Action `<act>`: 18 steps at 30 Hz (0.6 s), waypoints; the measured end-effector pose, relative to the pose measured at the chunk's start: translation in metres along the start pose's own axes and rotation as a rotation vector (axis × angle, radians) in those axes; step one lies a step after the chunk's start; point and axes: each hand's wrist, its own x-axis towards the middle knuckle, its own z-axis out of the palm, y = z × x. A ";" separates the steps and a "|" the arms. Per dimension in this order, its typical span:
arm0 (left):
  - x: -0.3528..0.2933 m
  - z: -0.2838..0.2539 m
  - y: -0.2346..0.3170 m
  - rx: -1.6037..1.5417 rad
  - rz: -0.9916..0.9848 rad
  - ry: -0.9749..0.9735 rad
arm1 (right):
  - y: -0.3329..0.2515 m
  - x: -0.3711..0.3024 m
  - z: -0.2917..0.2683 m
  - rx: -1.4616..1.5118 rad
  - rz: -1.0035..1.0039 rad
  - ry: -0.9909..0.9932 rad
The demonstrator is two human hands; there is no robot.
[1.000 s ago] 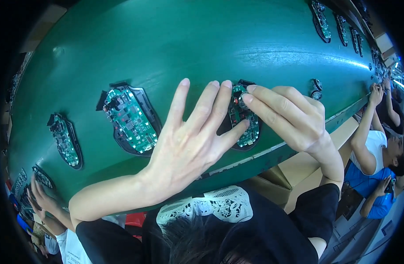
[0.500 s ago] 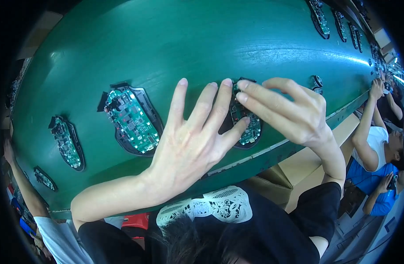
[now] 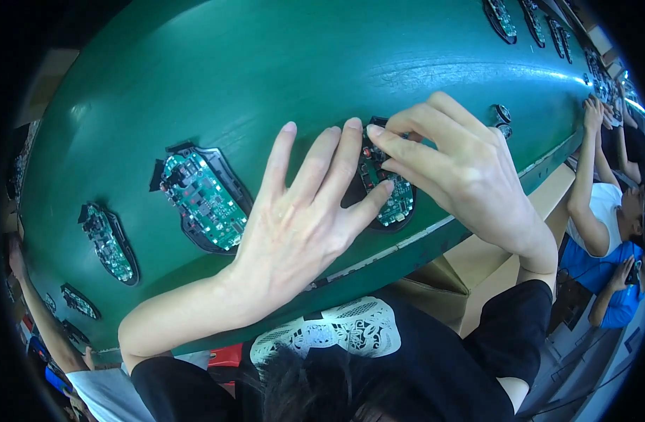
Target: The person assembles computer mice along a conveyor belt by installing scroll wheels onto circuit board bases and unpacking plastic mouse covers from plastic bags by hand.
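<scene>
A green circuit board [image 3: 398, 204] in a black housing lies on the green table between my hands. My left hand [image 3: 287, 218] is spread along its left side, thumb tip on the board and index fingertip near its upper end; the fingers are stretched out. Over the board's upper part, my right hand [image 3: 470, 169] has its thumb and fingers drawn together. Whatever sits in that pinch is hidden. Left of my left hand rests another circuit board in a black housing [image 3: 204, 200], partly covered by the hand.
More board units [image 3: 110, 246] lie along the green table [image 3: 266, 63] at left and far right. Two small round parts [image 3: 503, 119] sit right of my right hand. Below the table edge is a cardboard box [image 3: 435, 281]. Other people's arms [image 3: 44, 309] reach in at both sides.
My right hand has shifted slightly, its wrist raised and fingers bent more over the board's upper part. My left hand stays spread. The whole view has tilted a little.
</scene>
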 end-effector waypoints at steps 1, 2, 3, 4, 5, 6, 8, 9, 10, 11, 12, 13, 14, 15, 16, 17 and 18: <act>0.001 -0.001 -0.001 0.008 0.003 -0.005 | -0.001 -0.001 0.003 0.000 0.004 0.001; 0.002 -0.002 0.000 0.013 0.016 -0.004 | -0.005 -0.006 0.008 -0.053 -0.008 0.069; 0.003 -0.001 -0.001 0.014 0.021 -0.003 | -0.005 -0.012 0.016 -0.101 -0.028 0.138; 0.004 0.000 -0.002 0.010 0.020 0.012 | -0.006 -0.019 0.025 -0.176 -0.061 0.215; 0.004 0.001 -0.004 0.006 0.019 0.027 | -0.009 -0.024 0.029 -0.178 -0.058 0.217; 0.005 0.001 -0.004 0.023 0.031 0.032 | -0.013 -0.030 0.031 -0.225 -0.060 0.256; 0.005 0.000 -0.004 -0.001 0.040 0.038 | -0.017 -0.035 0.037 -0.289 -0.061 0.324; 0.004 0.000 -0.003 -0.026 0.047 0.042 | -0.018 -0.033 0.037 -0.287 -0.056 0.326; 0.003 -0.001 -0.003 -0.026 0.049 0.037 | -0.018 -0.029 0.035 -0.291 -0.046 0.307; 0.004 -0.002 -0.005 -0.020 0.056 0.031 | -0.016 -0.024 0.034 -0.300 -0.037 0.289; 0.004 -0.002 -0.006 -0.014 0.064 0.024 | -0.015 -0.022 0.033 -0.288 -0.035 0.284; 0.005 -0.002 -0.006 -0.013 0.070 0.023 | -0.016 -0.023 0.030 -0.291 -0.030 0.287; 0.006 -0.002 -0.006 -0.017 0.073 0.030 | -0.017 -0.023 0.027 -0.285 -0.013 0.265; 0.007 -0.002 -0.007 -0.021 0.077 0.036 | -0.017 -0.023 0.023 -0.278 0.006 0.243; 0.007 -0.002 -0.007 -0.017 0.081 0.035 | -0.014 -0.026 0.017 -0.279 0.009 0.248; 0.005 -0.003 -0.006 0.028 0.084 0.039 | -0.009 -0.032 0.010 -0.262 0.000 0.307; 0.003 -0.004 -0.004 0.072 0.087 0.042 | -0.005 -0.038 0.007 -0.245 -0.007 0.364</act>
